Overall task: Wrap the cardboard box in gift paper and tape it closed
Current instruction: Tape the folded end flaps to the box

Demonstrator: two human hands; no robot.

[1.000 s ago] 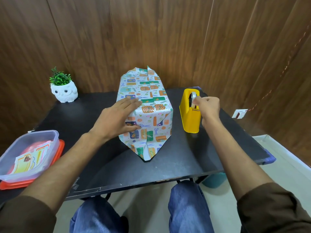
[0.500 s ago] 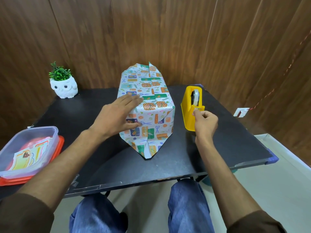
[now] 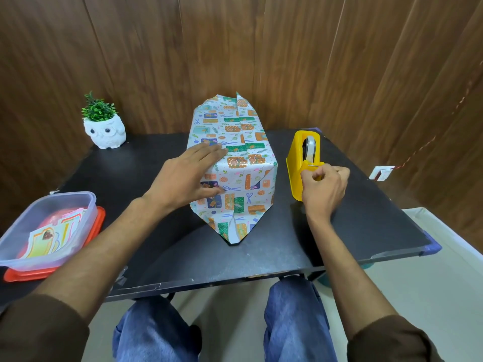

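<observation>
Now the wrapped box (image 3: 235,163) sits between the hands, left hand (image 3: 187,178) flat on it.

No legible text, brand, number or sign anywhere in view. Gift paper (image 3: 236,163) at centre: printed pics only (parcels, bows, sprigs), no words. Yellow tape dispenser (image 3: 296,173) at 3 o'clock from it: plain body, no logo or label visible. Cards (image 3: 52,233) inside clear container (image 3: 15,246) at 8 o'clock: coloured frames w/ a small dark motif, any print too small and blurred to read. White owl pot (image 3: 104,133) at 10 o'clock: eyes only, no lettering. White wall plate (image 3: 382,173) at far 3 o'clock: blank as far as can be told.
</observation>
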